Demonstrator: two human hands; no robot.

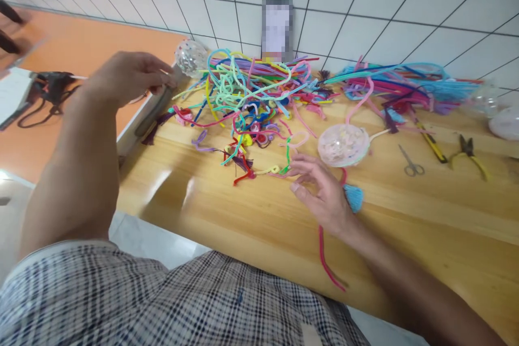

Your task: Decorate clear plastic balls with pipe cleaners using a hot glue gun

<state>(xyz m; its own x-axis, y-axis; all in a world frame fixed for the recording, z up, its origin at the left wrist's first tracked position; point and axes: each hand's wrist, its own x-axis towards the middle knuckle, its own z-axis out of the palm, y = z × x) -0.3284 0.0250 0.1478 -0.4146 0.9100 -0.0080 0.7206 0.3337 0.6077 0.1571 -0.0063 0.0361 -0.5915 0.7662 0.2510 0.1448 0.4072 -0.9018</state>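
A red pipe cleaner [323,254] lies nearest, partly by the right hand [326,194], whose fingers curl loosely, thumb apart — a green pipe cleaner [288,150] sits just beyond their tips. Farther, the left hand [132,78] bends near a clear ball [190,58] — whether gripping, I cannot tell.

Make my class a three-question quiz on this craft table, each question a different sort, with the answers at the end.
1. True or false: the yellow-and-black tool lies between the scissors and the pliers.
2. The tassel beside the right hand is: A) orange B) light blue C) black
3. Fill in: the clear ball at the left end of the table is nearest the ____.

Key: 1. True; 2. B; 3. left hand
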